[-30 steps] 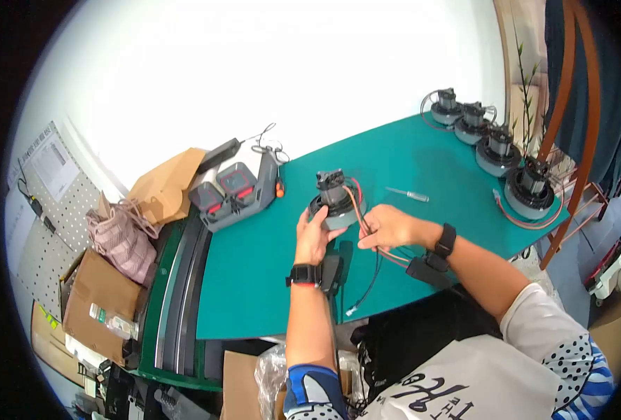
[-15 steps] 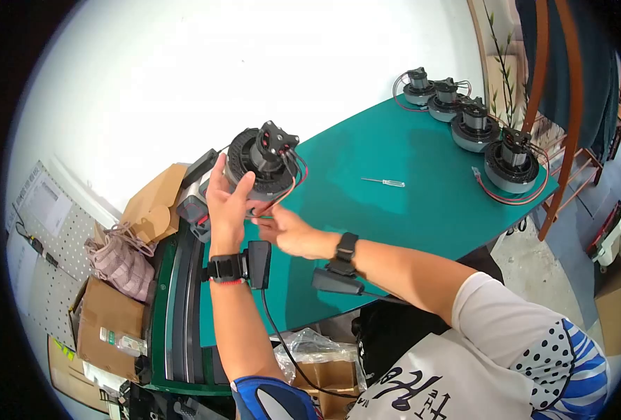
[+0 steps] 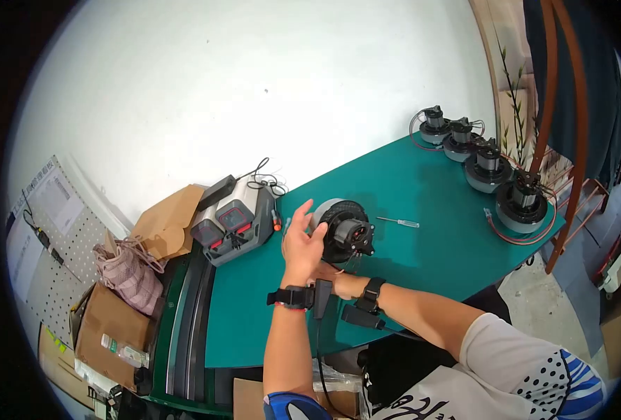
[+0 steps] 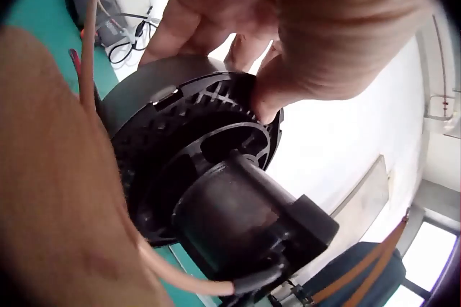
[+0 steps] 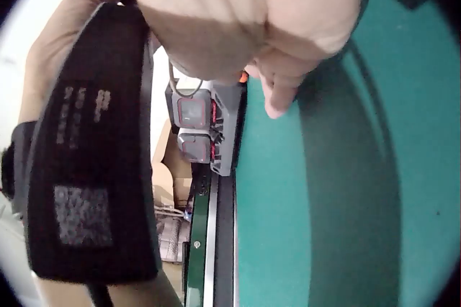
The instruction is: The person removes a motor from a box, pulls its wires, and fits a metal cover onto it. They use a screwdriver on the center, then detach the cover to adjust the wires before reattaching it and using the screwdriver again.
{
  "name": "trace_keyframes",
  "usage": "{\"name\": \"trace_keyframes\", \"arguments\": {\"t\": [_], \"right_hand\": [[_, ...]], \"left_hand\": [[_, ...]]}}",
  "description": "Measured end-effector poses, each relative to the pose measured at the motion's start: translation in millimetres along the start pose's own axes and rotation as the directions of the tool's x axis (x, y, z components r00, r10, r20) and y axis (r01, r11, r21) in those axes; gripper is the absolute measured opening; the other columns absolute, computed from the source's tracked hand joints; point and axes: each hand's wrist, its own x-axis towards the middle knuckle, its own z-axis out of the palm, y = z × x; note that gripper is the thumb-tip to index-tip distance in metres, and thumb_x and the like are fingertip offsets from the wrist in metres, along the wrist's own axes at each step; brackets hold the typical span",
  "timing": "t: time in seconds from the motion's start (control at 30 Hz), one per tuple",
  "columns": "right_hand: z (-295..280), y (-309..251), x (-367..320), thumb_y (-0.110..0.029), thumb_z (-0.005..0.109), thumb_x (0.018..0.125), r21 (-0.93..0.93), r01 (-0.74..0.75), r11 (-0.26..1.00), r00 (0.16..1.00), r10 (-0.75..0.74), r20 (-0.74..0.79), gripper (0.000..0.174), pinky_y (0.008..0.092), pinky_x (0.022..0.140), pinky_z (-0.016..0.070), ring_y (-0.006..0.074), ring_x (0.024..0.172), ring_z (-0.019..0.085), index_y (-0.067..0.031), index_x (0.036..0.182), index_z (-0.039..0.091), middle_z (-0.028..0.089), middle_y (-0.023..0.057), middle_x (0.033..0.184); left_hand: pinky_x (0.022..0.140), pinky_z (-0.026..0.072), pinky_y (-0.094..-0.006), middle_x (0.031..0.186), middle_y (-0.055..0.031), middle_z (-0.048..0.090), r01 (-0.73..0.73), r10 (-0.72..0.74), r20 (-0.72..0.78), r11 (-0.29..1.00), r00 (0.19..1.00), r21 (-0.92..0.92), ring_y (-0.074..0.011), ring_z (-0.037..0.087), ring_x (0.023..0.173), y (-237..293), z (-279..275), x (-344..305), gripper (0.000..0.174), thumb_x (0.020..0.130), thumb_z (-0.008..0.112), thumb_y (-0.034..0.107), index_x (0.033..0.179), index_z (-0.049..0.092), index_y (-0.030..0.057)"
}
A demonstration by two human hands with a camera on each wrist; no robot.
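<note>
In the head view my left hand (image 3: 303,245) grips a round black-and-grey motor unit (image 3: 344,229) by its rim, the hub turned right and tilted. The left wrist view shows the thumb on the slotted face of the unit (image 4: 230,210) and the other fingers behind its rim. Just below the unit, my right hand (image 3: 335,281) is partly hidden. Reddish wires (image 4: 180,278) run from the hub past this hand (image 4: 65,177). With curled fingers, my right hand (image 5: 252,19) appears to hold them, though the grip itself is mostly hidden.
Several similar motor units (image 3: 522,204) stand along the right end of the green table (image 3: 422,280). A clear-handled screwdriver (image 3: 407,223) lies right of my hands. At the left are a grey-black case (image 3: 244,231), a cardboard box (image 3: 165,222) and an orange-tipped tool (image 3: 277,221).
Since half a second ago, the unit has come down and right in the head view, and its hub has turned toward the right. Both hands have moved with it; the right is now tucked below.
</note>
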Motion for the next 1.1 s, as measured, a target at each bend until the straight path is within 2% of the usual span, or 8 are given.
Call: {"name": "trace_keyframes", "arguments": {"t": [0.2, 0.27, 0.4, 0.57, 0.7, 0.8, 0.87, 1.1], "right_hand": [[-2, -15, -14, -0.019, 0.060, 0.088, 0.233, -0.170, 0.957, 0.985, 0.172, 0.012, 0.014, 0.0279, 0.070, 0.0495, 0.0114, 0.081, 0.061, -0.0081, 0.096, 0.058, 0.061, 0.0014, 0.087], [4, -20, -21, -0.013, 0.058, 0.088, -0.232, -0.417, 0.879, 0.902, 0.432, 0.014, 0.015, 0.0312, 0.072, 0.0529, 0.0168, 0.084, 0.063, -0.0052, 0.101, 0.057, 0.063, 0.0060, 0.089], [39, -50, -46, -0.011, 0.054, 0.087, -0.216, -0.564, 0.797, 0.779, 0.600, 0.179, 0.024, 0.0353, 0.075, 0.0545, 0.0258, 0.084, 0.065, 0.0072, 0.104, 0.053, 0.063, 0.0188, 0.093], [53, -118, -92, -0.020, 0.051, 0.091, -0.601, -0.398, 0.693, 0.712, 0.646, 0.274, 0.032, 0.0323, 0.067, 0.0565, 0.0244, 0.081, 0.066, 0.0097, 0.101, 0.056, 0.064, 0.0198, 0.091], [20, -176, -93, -0.014, 0.057, 0.089, -0.457, 0.129, 0.880, 0.978, -0.038, 0.204, 0.017, 0.0273, 0.062, 0.0539, 0.0174, 0.074, 0.065, 0.0015, 0.094, 0.060, 0.065, 0.0123, 0.089], [-18, -173, -68, -0.015, 0.065, 0.083, -0.605, 0.349, 0.715, 0.730, -0.613, -0.303, 0.026, 0.0301, 0.080, 0.0476, 0.0174, 0.090, 0.059, -0.0015, 0.104, 0.057, 0.062, 0.0108, 0.099], [-33, -163, -70, -0.024, 0.069, 0.080, -0.880, 0.220, 0.421, 0.705, -0.692, -0.155, 0.038, 0.0343, 0.086, 0.0448, 0.0203, 0.099, 0.056, -0.0029, 0.109, 0.056, 0.060, 0.0113, 0.107], [-23, -144, -93, -0.034, 0.073, 0.075, -0.873, 0.167, 0.457, 0.876, -0.475, -0.081, 0.051, 0.0332, 0.081, 0.0458, 0.0241, 0.097, 0.057, -0.0005, 0.110, 0.059, 0.060, 0.0142, 0.106]], "left_hand": [[0.086, 0.0447, -0.0324, 0.119, -0.0208, 0.057, 0.033, -0.025, 0.078, 0.994, 0.997, -0.103, -0.0265, 0.057, 0.108, -11, 14, 0, 0.055, 0.078, 0.067, 0.013, 0.129, 0.045, 0.0128], [0.089, 0.0434, -0.0330, 0.124, -0.0189, 0.052, 0.038, -0.017, 0.144, 0.989, 0.989, -0.140, -0.0266, 0.050, 0.115, -12, 12, 5, 0.055, 0.080, 0.064, 0.006, 0.130, 0.043, 0.0096], [0.091, 0.0423, -0.0334, 0.127, -0.0177, 0.049, -0.020, 0.075, 0.313, 0.984, 0.947, -0.175, -0.0257, 0.044, 0.121, -3, 5, 6, 0.054, 0.081, 0.062, -0.001, 0.131, 0.041, 0.0064], [0.080, 0.0443, -0.0295, 0.114, -0.0160, 0.059, -0.023, 0.084, 0.238, 0.969, 0.968, -0.246, -0.0178, 0.056, 0.098, -11, 5, -2, 0.052, 0.077, 0.068, 0.006, 0.125, 0.048, 0.0051], [0.088, 0.0424, -0.0293, 0.119, -0.0140, 0.057, 0.044, 0.057, 0.223, 0.905, 0.973, -0.424, -0.0176, 0.055, 0.104, -23, 10, -7, 0.052, 0.075, 0.072, 0.004, 0.122, 0.050, -0.0005], [0.094, 0.0418, -0.0306, 0.118, -0.0142, 0.056, 0.105, 0.000, 0.181, 0.817, 0.983, -0.567, -0.0191, 0.054, 0.106, -17, 11, -22, 0.055, 0.071, 0.074, 0.001, 0.121, 0.050, -0.0026], [0.098, 0.0406, -0.0322, 0.118, -0.0147, 0.056, 0.116, -0.003, 0.197, 0.817, 0.980, -0.565, -0.0199, 0.053, 0.109, -18, 11, -30, 0.057, 0.068, 0.075, -0.001, 0.120, 0.051, -0.0031], [0.095, 0.0417, -0.0323, 0.121, -0.0107, 0.054, 0.193, -0.075, 0.198, 0.696, 0.977, -0.691, -0.0180, 0.052, 0.110, -24, 17, -47, 0.057, 0.073, 0.072, 0.000, 0.125, 0.049, 0.0005]]}}
